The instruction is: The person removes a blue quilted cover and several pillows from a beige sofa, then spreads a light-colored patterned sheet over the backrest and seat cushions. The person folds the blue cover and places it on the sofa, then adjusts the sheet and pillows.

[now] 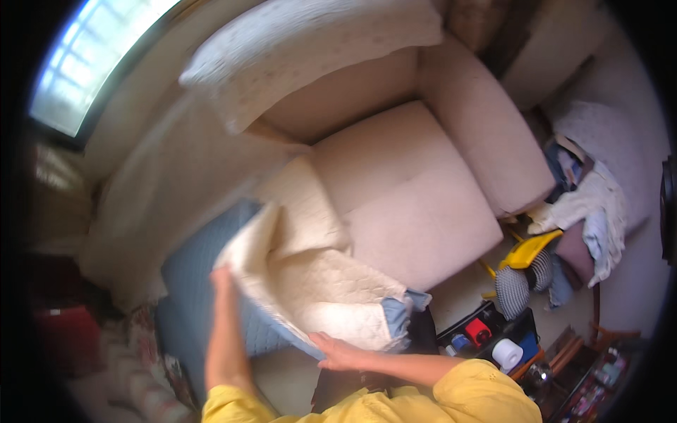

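Note:
A quilted cover [322, 280], cream on one face and blue on the other, lies over the left seat of a beige sofa [412, 190] and hangs down its front. My left hand [222, 274] is closed on the cover's folded-back edge, cream side up, beside the blue part. Lower down, my right hand [336, 351] grips the same edge near the sofa's front. The cover's far right corner is bunched and shows its blue face. A pale patterned cloth [328, 47] is draped over the sofa's backrest.
At the right stand a yellow plastic chair [529, 251] and a heap of clothes [587, 206]. A black tray with a paper roll [508, 354] and small items is at the lower right. A window [100, 58] is at the upper left.

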The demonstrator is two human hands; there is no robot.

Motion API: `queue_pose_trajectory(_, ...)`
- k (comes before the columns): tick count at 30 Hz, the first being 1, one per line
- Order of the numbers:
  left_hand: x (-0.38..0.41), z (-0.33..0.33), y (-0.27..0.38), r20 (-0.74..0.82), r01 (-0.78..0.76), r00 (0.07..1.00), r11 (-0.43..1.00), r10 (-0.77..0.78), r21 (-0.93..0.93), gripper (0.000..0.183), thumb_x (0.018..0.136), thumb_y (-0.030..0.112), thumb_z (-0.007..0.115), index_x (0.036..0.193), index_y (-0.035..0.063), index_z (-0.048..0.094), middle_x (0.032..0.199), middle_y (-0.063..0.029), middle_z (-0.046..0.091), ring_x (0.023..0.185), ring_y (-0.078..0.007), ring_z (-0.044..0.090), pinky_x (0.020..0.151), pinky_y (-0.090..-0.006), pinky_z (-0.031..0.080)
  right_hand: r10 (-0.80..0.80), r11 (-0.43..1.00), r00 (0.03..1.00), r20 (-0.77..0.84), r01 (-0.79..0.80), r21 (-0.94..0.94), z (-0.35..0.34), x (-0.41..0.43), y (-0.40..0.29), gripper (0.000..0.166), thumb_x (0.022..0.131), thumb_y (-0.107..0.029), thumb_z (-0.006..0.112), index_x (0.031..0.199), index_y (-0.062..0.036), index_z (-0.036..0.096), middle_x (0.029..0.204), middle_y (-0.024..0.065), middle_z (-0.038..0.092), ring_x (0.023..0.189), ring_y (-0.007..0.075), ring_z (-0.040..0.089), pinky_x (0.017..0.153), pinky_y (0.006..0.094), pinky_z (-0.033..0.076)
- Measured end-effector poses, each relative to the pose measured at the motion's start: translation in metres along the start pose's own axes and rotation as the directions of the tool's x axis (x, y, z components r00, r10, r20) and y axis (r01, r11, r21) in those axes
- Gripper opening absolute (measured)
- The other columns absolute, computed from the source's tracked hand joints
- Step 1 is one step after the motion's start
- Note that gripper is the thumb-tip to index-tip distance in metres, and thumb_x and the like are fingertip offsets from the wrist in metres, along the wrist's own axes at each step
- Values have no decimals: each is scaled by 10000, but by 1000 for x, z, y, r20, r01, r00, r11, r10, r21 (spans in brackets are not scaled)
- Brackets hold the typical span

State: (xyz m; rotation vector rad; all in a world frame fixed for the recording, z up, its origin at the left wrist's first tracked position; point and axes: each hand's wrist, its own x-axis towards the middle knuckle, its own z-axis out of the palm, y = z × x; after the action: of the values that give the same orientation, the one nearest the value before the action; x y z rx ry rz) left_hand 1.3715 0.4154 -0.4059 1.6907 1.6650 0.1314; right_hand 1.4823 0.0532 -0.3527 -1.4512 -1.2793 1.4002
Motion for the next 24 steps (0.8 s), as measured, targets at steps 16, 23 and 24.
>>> queue_pose_trajectory(16, 103, -57, 264, -426, -272, 899, 894, 104, -356, 541, 859, 394, 646, 1117, -80, 610, 983, -99, 645, 863, -174, 600, 776, -326, 504, 117, 906, 960, -254, 2, 424, -255, -84, 55, 346, 863, -264, 632, 1135, -51, 609, 772, 83, 605, 744, 82, 513, 680, 299, 460)
queue_pose_trajectory(23, 24, 271, 415, -212, -448, 891, 704, 401, -551, 315, 903, 235, 540, 1063, -31, 592, 948, -79, 625, 785, -166, 592, 691, -310, 477, 421, 903, 654, -628, -363, 229, -387, -248, 177, 433, 743, -346, 750, 921, 24, 612, 742, 185, 611, 641, 220, 581, 616, 337, 467)
queue_pose_trajectory(24, 10, 302, 439, -133, -395, 911, 730, 391, -558, 312, 893, 221, 534, 1058, -36, 594, 961, -99, 635, 823, -174, 608, 693, -319, 486, 402, 908, 613, -680, -361, 211, -396, -260, 194, 437, 739, -349, 749, 917, 26, 612, 752, 192, 613, 649, 242, 587, 621, 341, 469)
